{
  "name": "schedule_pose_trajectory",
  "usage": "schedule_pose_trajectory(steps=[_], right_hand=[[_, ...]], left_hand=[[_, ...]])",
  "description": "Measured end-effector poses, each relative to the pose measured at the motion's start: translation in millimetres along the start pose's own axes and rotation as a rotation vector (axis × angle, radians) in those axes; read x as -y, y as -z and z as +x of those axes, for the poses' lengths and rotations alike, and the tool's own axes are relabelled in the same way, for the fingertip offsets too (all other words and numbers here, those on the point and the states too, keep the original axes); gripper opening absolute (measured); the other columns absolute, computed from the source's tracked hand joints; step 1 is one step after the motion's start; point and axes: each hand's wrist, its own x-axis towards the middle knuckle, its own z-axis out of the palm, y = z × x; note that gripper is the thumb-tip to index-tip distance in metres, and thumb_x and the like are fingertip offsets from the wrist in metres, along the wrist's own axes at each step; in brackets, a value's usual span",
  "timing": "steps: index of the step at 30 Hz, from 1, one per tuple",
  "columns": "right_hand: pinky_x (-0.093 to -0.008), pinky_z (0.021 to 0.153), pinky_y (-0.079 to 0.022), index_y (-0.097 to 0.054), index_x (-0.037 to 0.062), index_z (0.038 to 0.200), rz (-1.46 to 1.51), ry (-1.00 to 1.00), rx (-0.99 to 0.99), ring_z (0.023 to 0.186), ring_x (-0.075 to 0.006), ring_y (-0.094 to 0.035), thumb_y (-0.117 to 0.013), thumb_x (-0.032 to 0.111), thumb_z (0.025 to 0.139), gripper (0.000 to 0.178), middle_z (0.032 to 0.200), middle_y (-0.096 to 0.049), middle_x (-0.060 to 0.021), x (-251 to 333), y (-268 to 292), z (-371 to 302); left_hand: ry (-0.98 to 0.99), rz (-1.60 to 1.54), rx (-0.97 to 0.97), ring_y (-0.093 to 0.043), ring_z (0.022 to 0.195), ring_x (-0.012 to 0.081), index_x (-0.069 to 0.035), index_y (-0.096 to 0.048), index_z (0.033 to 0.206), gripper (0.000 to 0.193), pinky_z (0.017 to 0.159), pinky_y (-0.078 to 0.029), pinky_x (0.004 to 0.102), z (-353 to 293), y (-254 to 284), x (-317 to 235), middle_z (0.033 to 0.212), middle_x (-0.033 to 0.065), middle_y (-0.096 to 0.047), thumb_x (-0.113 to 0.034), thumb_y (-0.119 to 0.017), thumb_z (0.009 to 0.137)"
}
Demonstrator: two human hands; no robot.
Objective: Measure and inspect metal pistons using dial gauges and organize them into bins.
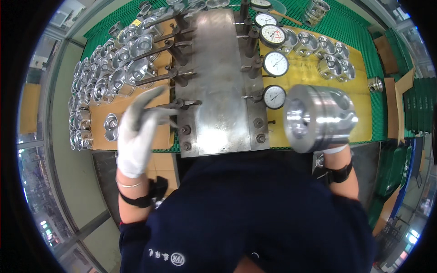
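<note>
A large shiny metal piston [321, 119] is raised close to the camera on the right, its round end turned leftward. My right hand [336, 149] grips it from behind and below; only a strip of white glove shows and the fingers are hidden. My left hand [138, 136], in a white glove with grey fingers, hovers at the left of the metal fixture plate [223, 82]. Its thumb and fingers are spread and hold nothing, slightly blurred. Next to it a single piston [111, 126] sits on the brown board [102, 144].
Dial gauges [275, 97] on posts line the plate's right side; clamp arms [175, 77] line its left. Many pistons [123, 57] crowd the left board. Several more pistons [330, 66] stand on a yellow board [359, 104]. An open cardboard box [396, 109] is at far right.
</note>
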Motion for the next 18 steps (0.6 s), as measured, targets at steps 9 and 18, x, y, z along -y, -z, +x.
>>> schedule_pose_trajectory(steps=[9, 18], right_hand=[[-0.0442, 0.08, -0.063, -0.05, -0.0055, 0.13, 0.87, -1.127, -0.483, 0.1, -0.0297, -0.066, -0.054, 0.011, 0.098, 0.036, 0.118, -0.061, -0.0168, -159.0, -9.8, -6.3], [-0.0442, 0.099, -0.047, -0.069, -0.0046, 0.111, -0.13, -0.998, 0.024, 0.115, -0.0407, -0.061, -0.045, 0.039, 0.096, 0.051, 0.118, -0.065, -0.0294, -322.8, -65.2, -6.6]], left_hand=[[0.348, 1.228, -0.354, -0.07, 0.098, 0.0324, -0.003, -0.045, 0.146, 0.066, 0.088, -0.054, 0.0408, -44.5, 117.2, 123.9, 0.113, 0.0203, -0.069, -0.013, -0.071, 0.086], [0.46, 1.52, -0.274, -0.067, 0.092, 0.0411, -0.006, -0.049, 0.144, 0.061, 0.084, -0.053, 0.0479, -31.7, 120.0, 125.4, 0.103, 0.0237, -0.069, -0.029, -0.068, 0.09]])
